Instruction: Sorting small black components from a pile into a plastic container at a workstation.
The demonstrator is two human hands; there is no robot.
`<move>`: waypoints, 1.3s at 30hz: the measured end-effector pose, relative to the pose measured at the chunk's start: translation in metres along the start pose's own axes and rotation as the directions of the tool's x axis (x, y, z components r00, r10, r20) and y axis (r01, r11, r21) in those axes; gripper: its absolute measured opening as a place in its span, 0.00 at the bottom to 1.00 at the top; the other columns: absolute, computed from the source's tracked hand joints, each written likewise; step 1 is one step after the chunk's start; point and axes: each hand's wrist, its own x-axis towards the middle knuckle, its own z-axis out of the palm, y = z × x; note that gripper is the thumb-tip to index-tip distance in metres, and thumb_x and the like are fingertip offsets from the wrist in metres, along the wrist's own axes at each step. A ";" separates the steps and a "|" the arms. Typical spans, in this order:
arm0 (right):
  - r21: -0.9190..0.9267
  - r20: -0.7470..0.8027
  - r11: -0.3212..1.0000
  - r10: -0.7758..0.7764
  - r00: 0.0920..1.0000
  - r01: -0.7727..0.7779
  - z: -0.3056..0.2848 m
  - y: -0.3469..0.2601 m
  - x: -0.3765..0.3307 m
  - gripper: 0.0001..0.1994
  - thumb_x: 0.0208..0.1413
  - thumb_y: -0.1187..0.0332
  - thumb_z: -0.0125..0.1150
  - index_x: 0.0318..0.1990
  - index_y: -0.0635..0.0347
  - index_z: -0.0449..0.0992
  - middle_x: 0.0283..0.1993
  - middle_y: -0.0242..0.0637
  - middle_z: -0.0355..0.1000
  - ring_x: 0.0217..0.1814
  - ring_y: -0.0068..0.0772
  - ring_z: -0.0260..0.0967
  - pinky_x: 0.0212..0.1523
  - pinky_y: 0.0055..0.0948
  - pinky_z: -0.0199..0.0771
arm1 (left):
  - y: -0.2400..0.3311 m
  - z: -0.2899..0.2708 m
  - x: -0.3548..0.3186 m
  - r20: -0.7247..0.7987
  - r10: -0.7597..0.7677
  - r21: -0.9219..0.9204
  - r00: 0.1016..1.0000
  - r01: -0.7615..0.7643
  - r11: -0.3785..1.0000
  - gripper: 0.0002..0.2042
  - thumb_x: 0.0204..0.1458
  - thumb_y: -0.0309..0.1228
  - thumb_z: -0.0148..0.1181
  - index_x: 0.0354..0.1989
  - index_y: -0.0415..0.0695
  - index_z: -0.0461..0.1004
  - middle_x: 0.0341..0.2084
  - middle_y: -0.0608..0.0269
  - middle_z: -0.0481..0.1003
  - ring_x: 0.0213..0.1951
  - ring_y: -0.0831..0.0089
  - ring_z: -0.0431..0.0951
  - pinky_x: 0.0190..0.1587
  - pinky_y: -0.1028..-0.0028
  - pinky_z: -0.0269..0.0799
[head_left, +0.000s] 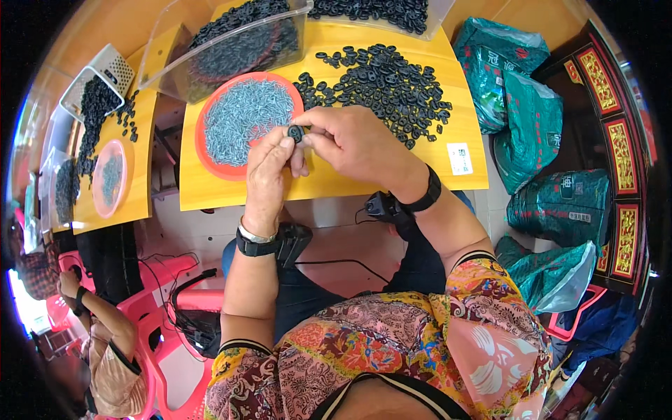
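Between the thumb and fingers of my left hand (267,159) is a small black oval plastic piece (295,133). My right hand (350,136) meets it from the right, its thumb and forefinger pinched together at the piece's edge. Whatever those right fingertips hold is too small to make out. Just left of my hands lies a round red tray (203,143) full of silver screws (245,115). Beyond my right hand, a loose pile of similar black pieces (388,87) spreads over the yellow table (322,189).
Clear plastic bins (157,59) of black pieces stand at the back. A white card (460,159) lies near the right edge. Green sacks (532,129) line the right side. At left, a person (112,336) sits by another table with a white basket (112,68). Cables (336,262) hang below.
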 end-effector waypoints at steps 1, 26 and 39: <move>0.012 0.003 1.000 0.004 1.000 -0.004 0.000 0.002 0.000 0.10 0.50 0.72 0.54 0.41 0.60 0.73 0.28 0.44 0.72 0.28 0.44 0.72 0.28 0.33 0.70 | 0.000 0.001 0.000 0.003 -0.010 -0.015 1.000 0.010 1.000 0.12 0.58 0.32 0.42 0.34 0.36 0.70 0.17 0.66 0.66 0.21 0.78 0.65 0.28 0.79 0.61; -0.088 -0.055 0.974 -0.212 0.976 0.207 0.000 -0.002 0.004 0.08 0.47 0.72 0.59 0.36 0.60 0.73 0.29 0.40 0.70 0.32 0.43 0.69 0.33 0.35 0.70 | -0.009 0.012 0.003 -0.111 0.029 0.036 0.993 -0.025 0.999 0.11 0.57 0.32 0.43 0.28 0.40 0.68 0.15 0.67 0.66 0.18 0.82 0.64 0.22 0.82 0.57; -0.073 -0.098 0.987 -0.149 0.984 0.143 -0.005 -0.034 -0.012 0.08 0.44 0.78 0.62 0.35 0.65 0.75 0.29 0.40 0.71 0.26 0.35 0.69 0.28 0.26 0.69 | -0.004 0.025 -0.013 -0.132 0.066 0.032 0.989 -0.062 0.998 0.10 0.56 0.26 0.45 0.24 0.39 0.66 0.13 0.69 0.63 0.16 0.83 0.63 0.19 0.80 0.59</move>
